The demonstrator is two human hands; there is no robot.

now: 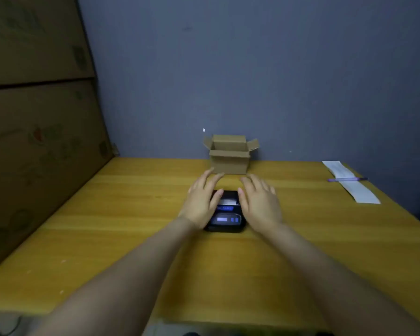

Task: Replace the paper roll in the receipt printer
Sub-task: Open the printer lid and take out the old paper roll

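A small black receipt printer (226,215) with a lit blue display lies on the yellow wooden table (107,226), in the middle. A bit of white paper shows at its far end. My left hand (203,198) hovers at the printer's left side, fingers spread, its thumb over the printer's top left corner. My right hand (260,202) is at the printer's right side, fingers apart, holding nothing. Behind the printer stands a small open cardboard box (229,156); its inside is hidden.
A long white paper strip (349,183) lies at the table's far right with a purple pen (347,179) across it. Large cardboard boxes (39,141) stand along the left edge. A grey-blue wall (252,69) closes the back.
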